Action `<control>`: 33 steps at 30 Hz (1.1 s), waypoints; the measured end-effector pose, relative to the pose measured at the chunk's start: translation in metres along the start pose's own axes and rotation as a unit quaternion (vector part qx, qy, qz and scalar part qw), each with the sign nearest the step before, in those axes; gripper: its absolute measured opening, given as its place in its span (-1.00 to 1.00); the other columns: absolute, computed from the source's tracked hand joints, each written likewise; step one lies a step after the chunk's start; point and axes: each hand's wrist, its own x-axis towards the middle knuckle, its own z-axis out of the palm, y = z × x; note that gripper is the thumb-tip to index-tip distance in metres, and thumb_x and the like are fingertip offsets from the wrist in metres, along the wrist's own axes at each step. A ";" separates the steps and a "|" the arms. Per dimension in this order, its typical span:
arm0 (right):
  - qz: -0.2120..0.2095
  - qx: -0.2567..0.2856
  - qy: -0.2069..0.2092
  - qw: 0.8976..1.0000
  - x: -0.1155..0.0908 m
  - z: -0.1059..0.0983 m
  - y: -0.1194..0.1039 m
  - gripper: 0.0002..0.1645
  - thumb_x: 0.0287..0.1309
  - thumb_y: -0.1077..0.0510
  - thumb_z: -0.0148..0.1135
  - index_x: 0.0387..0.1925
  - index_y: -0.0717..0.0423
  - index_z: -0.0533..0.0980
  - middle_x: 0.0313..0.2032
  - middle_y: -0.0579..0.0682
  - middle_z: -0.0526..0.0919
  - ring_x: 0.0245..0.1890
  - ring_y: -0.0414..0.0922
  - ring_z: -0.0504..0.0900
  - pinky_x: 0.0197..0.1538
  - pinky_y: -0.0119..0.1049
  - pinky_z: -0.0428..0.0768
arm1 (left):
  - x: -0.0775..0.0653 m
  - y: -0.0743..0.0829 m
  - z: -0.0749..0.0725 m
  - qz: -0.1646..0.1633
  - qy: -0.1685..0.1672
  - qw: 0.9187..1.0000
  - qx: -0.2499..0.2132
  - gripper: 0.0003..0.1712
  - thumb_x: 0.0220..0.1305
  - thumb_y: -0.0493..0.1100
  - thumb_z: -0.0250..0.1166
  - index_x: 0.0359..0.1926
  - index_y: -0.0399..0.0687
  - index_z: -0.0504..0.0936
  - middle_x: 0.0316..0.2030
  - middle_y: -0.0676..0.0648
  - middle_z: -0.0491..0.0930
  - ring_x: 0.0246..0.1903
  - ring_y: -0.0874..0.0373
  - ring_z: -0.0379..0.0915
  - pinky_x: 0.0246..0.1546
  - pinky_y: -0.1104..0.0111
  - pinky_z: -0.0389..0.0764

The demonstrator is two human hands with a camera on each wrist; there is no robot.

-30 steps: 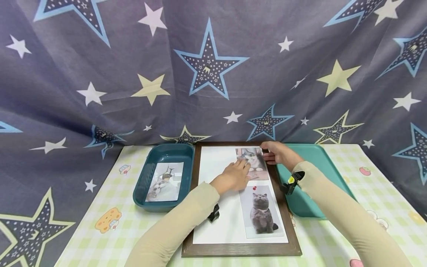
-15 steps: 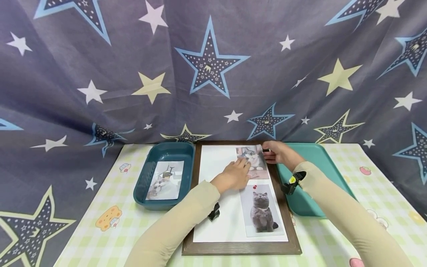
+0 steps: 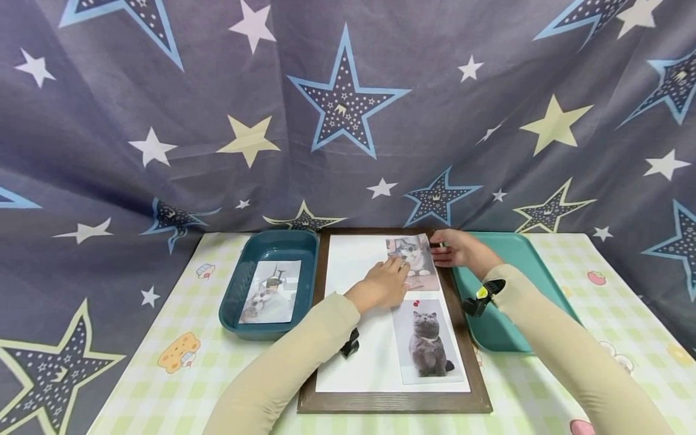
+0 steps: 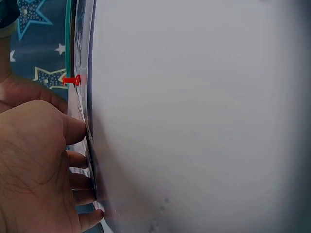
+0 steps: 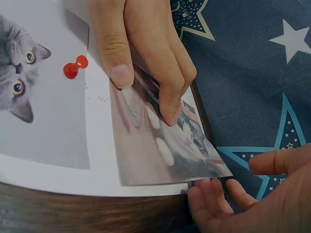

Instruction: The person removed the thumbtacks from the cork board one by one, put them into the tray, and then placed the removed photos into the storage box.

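Note:
A photo of a grey-and-white cat (image 3: 418, 266) lies on the white board (image 3: 348, 362) at its far right, one corner lifted. My left hand (image 3: 385, 285) rests on this photo, thumb and fingertips pressing it in the right wrist view. My right hand (image 3: 457, 249) is at the photo's outer corner over the board's frame. Its thumb (image 5: 272, 162) stands apart from the fingers, which sit beside the corner. Nearer on the board, a photo of a seated grey cat (image 3: 426, 350) has a red push pin (image 5: 73, 68) at its top.
A dark teal tray (image 3: 231, 308) with another cat photo (image 3: 272, 293) in it stands left of the board. A green tray (image 3: 495, 338) stands to the right, beneath my right forearm. Checked cloth (image 3: 136, 380) covers the table; a star-patterned curtain (image 3: 206, 72) hangs behind.
My right thumb and fingers have spread apart at the photo's corner, and the right wrist has shifted slightly right. The left hand stays on the photo.

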 end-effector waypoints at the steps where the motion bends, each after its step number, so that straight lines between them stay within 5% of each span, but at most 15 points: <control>1: 0.000 0.001 -0.003 1.000 -0.001 0.000 0.000 -0.88 0.41 0.19 -0.12 -0.07 0.07 0.28 0.02 0.12 0.42 -0.07 -0.05 0.52 0.36 -0.11 0.45 | 0.000 0.000 0.000 0.000 -0.001 1.000 0.000 -0.32 0.64 0.07 -0.19 0.62 -0.07 0.01 0.60 -0.12 0.01 0.60 0.01 -0.10 0.57 0.13 0.11; 10: 0.006 -0.019 -0.005 1.000 -0.003 -0.004 0.003 -0.74 0.41 0.18 -0.11 0.07 0.13 0.31 0.10 0.16 0.43 -0.04 -0.02 0.54 0.36 -0.10 0.49 | -0.001 0.000 -0.002 0.001 0.001 1.000 -0.003 -0.32 0.64 0.07 -0.19 0.62 -0.08 0.02 0.59 -0.14 0.01 0.60 0.00 -0.09 0.57 0.12 0.11; 18: 0.016 -0.041 -0.017 0.999 0.001 -0.006 0.006 -0.41 0.44 0.18 -0.15 0.43 0.28 0.25 0.12 0.13 0.44 -0.05 -0.05 0.54 0.32 -0.13 0.53 | 0.002 0.000 0.000 0.000 -0.012 1.000 -0.003 -0.31 0.64 0.07 -0.22 0.63 -0.08 -0.02 0.61 -0.13 -0.03 0.61 0.00 -0.14 0.59 0.12 0.06; 28: 0.005 -0.049 -0.023 0.999 0.007 -0.010 0.013 -0.52 0.49 0.20 -0.04 0.34 0.27 0.32 -0.18 -0.02 0.57 -0.29 -0.18 0.62 -0.05 -0.30 0.70 | -0.001 0.001 0.000 0.000 -0.010 1.000 0.003 -0.31 0.64 0.07 -0.20 0.62 -0.07 0.00 0.60 -0.13 0.00 0.61 0.01 -0.11 0.58 0.13 0.10; 33: -0.004 -0.051 -0.031 0.998 0.009 -0.011 0.014 -0.41 0.48 0.24 -0.02 0.46 0.28 0.23 -0.31 -0.14 0.62 -0.33 -0.24 0.64 -0.11 -0.36 0.70 | -0.001 0.001 -0.002 -0.001 -0.011 1.000 0.003 -0.31 0.64 0.08 -0.20 0.62 -0.08 0.00 0.60 -0.14 -0.01 0.61 0.00 -0.12 0.58 0.13 0.09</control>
